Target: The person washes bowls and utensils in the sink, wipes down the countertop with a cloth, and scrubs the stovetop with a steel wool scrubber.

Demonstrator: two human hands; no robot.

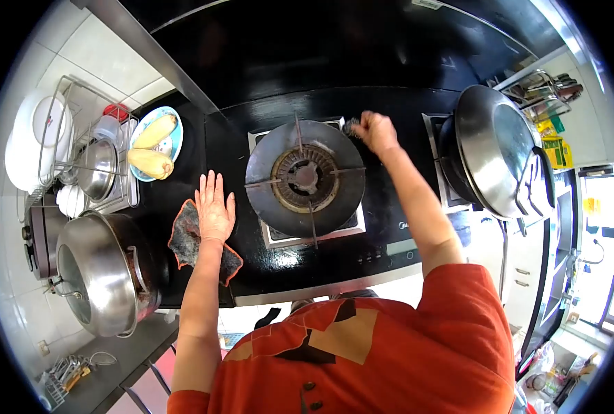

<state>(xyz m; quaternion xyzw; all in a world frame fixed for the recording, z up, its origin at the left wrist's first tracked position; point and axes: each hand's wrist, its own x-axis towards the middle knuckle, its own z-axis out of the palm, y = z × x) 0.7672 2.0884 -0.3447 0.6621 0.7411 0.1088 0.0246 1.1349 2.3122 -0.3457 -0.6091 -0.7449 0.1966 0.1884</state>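
Note:
My left hand [215, 210] lies flat with its fingers stretched out, palm down, on the black stovetop and partly over a grey cloth with an orange edge [184, 239]. My right hand [378, 132] is closed on a small dark grey scrubber [351, 127] at the upper right of the burner. Between the hands sits the round gas burner [305, 177], with a wide dark ring and metal prongs around its centre. A square steel plate [351, 234] shows under the ring.
At the right stands a wok with a domed steel lid [489, 152]. A blue-rimmed plate [177, 137] holds corn cobs [151, 163] at the upper left, beside a wire dish rack [129, 196]. A large lidded pot [103, 276] stands at the lower left.

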